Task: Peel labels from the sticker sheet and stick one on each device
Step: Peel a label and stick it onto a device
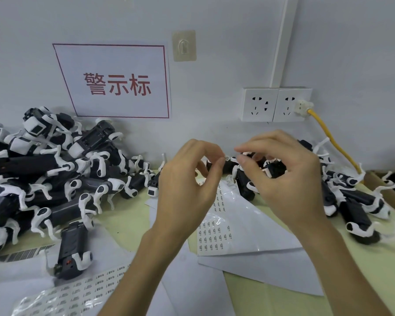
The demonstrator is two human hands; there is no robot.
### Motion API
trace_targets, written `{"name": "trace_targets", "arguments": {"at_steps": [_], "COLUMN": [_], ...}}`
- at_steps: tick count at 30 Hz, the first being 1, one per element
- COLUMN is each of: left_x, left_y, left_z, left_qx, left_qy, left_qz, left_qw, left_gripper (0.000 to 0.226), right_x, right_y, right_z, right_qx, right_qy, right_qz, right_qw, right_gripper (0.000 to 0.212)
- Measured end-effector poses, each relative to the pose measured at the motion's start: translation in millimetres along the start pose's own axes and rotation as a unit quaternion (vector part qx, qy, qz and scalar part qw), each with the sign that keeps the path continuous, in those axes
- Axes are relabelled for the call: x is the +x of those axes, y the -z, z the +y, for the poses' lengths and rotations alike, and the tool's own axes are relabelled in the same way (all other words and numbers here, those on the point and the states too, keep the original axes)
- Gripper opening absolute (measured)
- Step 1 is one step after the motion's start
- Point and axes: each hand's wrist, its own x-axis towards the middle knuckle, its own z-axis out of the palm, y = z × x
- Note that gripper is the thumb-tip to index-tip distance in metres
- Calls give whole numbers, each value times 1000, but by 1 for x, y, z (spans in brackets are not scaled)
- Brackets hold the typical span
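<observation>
A sticker sheet (217, 233) lies on the table (260, 302) beneath the grip, where left hand (187, 188) and right hand (283, 181) pinch what appears to be a tiny label (227, 158) between them: flimsy, tacky, best taken by one edge. Devices (43, 160) heap either side; a sign (123, 65) and sockets (260, 104) mark the wall (351, 53) beyond.

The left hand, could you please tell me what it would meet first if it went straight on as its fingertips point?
The left hand points rightward at the right hand, whose fingertips lie just ahead; it would probably meet those first, though depth between them is unclear.
</observation>
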Motion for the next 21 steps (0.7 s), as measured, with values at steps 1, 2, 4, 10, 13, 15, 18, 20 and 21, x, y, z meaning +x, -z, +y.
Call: {"name": "trace_targets", "arguments": {"at_steps": [1, 2, 4, 10, 13, 15, 18, 20, 21], "left_x": [-1, -1, -2, -3, -4, -4, -3, -4, -8], "left_y": [0, -1, -2, -3, -3, -4, -5, -4, -2], "left_z": [0, 0, 0, 0, -1, -4, -25, -55, -73], "left_qx": [16, 29, 45, 52, 58, 59, 30, 48, 78], "left_qy": [-9, -15, -22, -29, -26, -20, 71, 169, 212], "left_qz": [-3, -5, -8, -20, -26, -24, 3, -2, -12], "left_qw": [1000, 999, 999, 998, 998, 998, 997, 984, 974], "left_gripper": [8, 6, 5, 4, 4, 5, 12, 11, 12], "right_x": [0, 0, -1, -1, -1, -3, -4, -4, -3], "right_y": [0, -1, -2, -3, -4, -5, -6, -5, -5], "right_z": [-1, -1, -1, -1, 1, 2, 4, 7, 7], "right_qx": [-10, -19, -34, -48, -49, -53, -58, -40, -25], "right_qy": [8, 14, 22, 19, 24, 26, 22, -2, -20], "right_qz": [-7, -12, -17, -10, -20, -34, -36, -33, -31], "right_qw": [1000, 1000, 999, 999, 998, 998, 997, 999, 999], "right_gripper": [13, 13, 12, 13, 15, 15, 15, 15, 16]}}
